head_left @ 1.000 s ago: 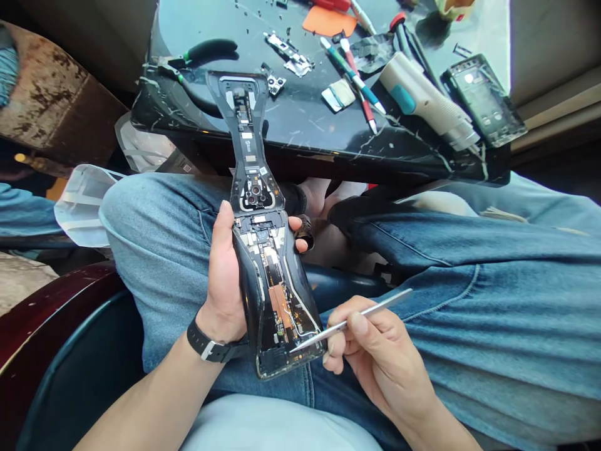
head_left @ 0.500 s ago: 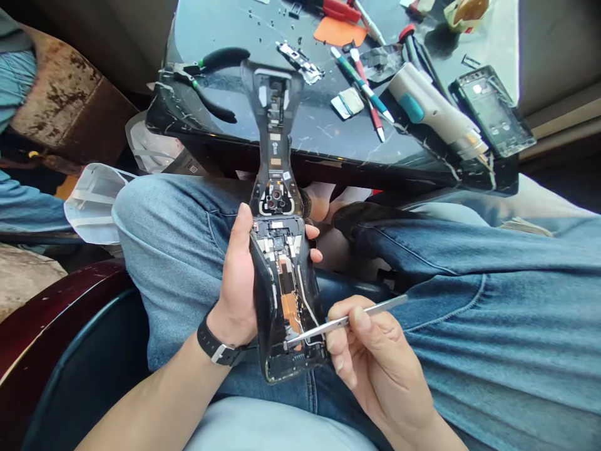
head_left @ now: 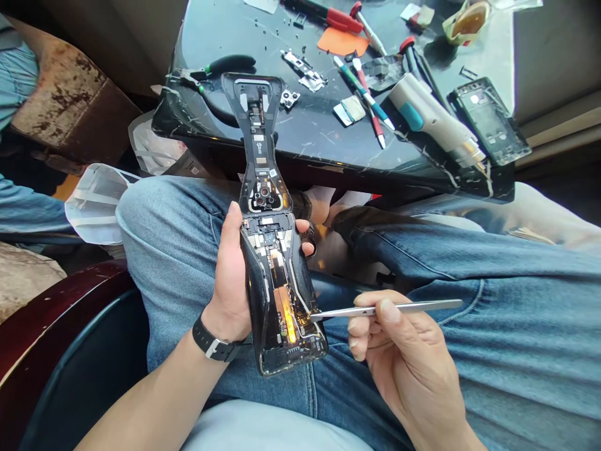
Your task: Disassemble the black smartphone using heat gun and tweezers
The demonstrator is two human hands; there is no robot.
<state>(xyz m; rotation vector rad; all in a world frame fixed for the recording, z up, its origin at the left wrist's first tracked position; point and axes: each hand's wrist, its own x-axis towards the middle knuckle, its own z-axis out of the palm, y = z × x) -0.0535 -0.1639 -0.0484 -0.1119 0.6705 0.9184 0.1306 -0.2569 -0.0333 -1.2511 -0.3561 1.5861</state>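
My left hand (head_left: 231, 282) is wrapped round the opened smartphone (head_left: 256, 294), its thumb along the left edge and fingertips showing at the right. The phone's inner parts face up, and a copper-coloured strip inside glows with reflected light. Its back cover (head_left: 260, 144) is folded away at the top, lying beyond the phone body. In my right hand (head_left: 404, 344) is a pair of metal tweezers (head_left: 417, 306), pinched between thumb and fingers. The tweezers' tips point left, at the lower right part of the phone's insides; whether they touch it I cannot tell.
On the dark marbled table (head_left: 319, 138) lie pliers (head_left: 220, 94), a loose camera module (head_left: 290, 98), a metal bracket (head_left: 304, 70), crossed pens (head_left: 369, 94), a grey electric screwdriver (head_left: 434, 122) and a phone frame (head_left: 491, 119). A chair arm (head_left: 61, 300) curves at the left.
The tweezers' tips have moved from the phone's lower middle to its right side, and my right hand has shifted right. The phone has moved slightly left. A glow now shows on the copper-coloured strip.
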